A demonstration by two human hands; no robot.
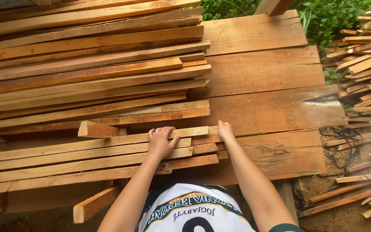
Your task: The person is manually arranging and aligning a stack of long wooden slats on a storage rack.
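- Pale, rough-sawn wood fills the scene: a low near stack of long slats (86,157) lies on a workbench of wide planks (263,77).
- The left hand (160,141) lies flat, palm down, on the top slat (108,141) of that near stack, fingers spread and curled over its far edge; the grip is loose, more a press than a clasp.
- The right hand (225,130) sits at the right end of the same top slat, fingers bent down over the end where it meets the bench; whether it pinches the wood or only rests there cannot be told.
- The 2 hands are near each other, the left one left of the right, both at the near middle of the view.
- A short wooden block (97,129) lies just left of the left hand, at the far side of the near stack.
- A much bigger pile of long slats (91,64) covers the far left of the bench, its ends ragged.
- To the far right, off the bench, a loose heap of short offcuts (366,86) lies on the ground, with green plants (323,17) behind.
- A stray short piece of wood (95,204) juts out below the near stack.
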